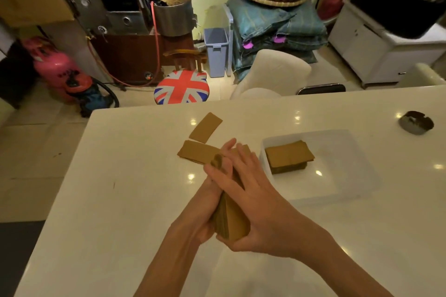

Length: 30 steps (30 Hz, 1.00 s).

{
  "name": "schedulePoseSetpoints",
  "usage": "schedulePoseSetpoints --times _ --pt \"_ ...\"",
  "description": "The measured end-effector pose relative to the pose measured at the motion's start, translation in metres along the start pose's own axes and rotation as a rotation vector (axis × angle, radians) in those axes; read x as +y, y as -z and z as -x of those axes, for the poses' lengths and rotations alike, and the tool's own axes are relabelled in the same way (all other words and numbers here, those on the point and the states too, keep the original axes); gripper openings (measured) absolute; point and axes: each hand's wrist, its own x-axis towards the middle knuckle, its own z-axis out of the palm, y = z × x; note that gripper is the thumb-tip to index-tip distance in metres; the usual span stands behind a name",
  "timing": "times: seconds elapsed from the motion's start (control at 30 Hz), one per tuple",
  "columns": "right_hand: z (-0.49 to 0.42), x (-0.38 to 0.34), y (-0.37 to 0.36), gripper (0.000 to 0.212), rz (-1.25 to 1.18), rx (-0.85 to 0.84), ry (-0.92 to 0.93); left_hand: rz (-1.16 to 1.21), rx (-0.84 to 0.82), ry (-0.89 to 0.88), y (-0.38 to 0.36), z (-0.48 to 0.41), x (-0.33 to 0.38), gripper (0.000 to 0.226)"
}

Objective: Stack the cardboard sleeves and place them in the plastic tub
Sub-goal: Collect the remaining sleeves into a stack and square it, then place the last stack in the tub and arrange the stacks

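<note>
A thick stack of brown cardboard sleeves (231,219) stands on edge between both palms above the white table. My left hand (205,205) presses its left side and my right hand (251,190) covers its right side and top. Two loose sleeves lie flat beyond the hands: one (205,127) farther back, another (195,154) partly hidden by my fingers. The clear plastic tub (337,185) sits to the right and holds a flat pile of sleeves (288,155) in its near-left corner.
The white table (125,195) ends at a far edge behind the loose sleeves. A small dark round dish (415,122) rests at the far right. Beyond the table stand a flag-patterned stool (181,87) and a white chair (275,72).
</note>
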Motion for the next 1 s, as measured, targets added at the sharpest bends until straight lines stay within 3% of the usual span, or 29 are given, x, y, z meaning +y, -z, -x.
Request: schedulePoseSetpoints --times 0.03,0.1,0.17,0.23,0.3,0.37,0.47,0.57,0.73,0.87,1.0 --pt "0.002 0.004 0.005 0.114 0.039 0.014 -0.034 0.023 0.014 -0.054 -0.005 -0.005 0.0 0.049" --pt "0.009 0.015 0.016 0.119 -0.057 0.022 -0.178 0.115 0.137 -0.088 -0.014 -0.018 0.004 0.06" --pt "0.017 0.024 0.028 0.119 -0.477 0.095 -0.373 0.212 0.255 -0.12 -0.023 -0.029 0.006 0.085" --pt "0.026 0.036 0.037 0.117 -1.095 0.242 -0.585 0.22 0.355 -0.253 -0.037 -0.036 0.003 0.091" --pt "0.04 0.054 0.037 0.089 -1.59 0.242 -0.766 0.173 0.428 -0.392 -0.059 -0.043 -0.006 0.09" --pt "0.049 0.064 0.04 0.053 -1.827 0.127 -0.793 0.108 0.454 -0.554 -0.079 -0.049 -0.019 0.089" --pt "0.061 0.075 0.048 0.041 -1.958 0.08 -0.686 -0.07 0.451 -0.858 -0.104 -0.06 -0.036 0.06" --pt "0.069 0.097 0.055 0.046 -2.001 0.072 -0.624 -0.112 0.457 -0.956 -0.124 -0.069 -0.048 0.056" --pt "0.073 0.121 0.064 0.079 -1.916 0.18 -0.612 0.183 0.444 -0.729 -0.131 -0.079 -0.048 0.069" --pt "0.065 0.125 0.061 0.059 -1.645 0.098 -0.617 0.093 0.494 -0.729 -0.131 -0.086 -0.059 0.069" --pt "0.065 0.129 0.059 0.046 -1.683 0.101 -0.604 -0.04 0.514 -0.784 -0.121 -0.087 -0.057 0.066"
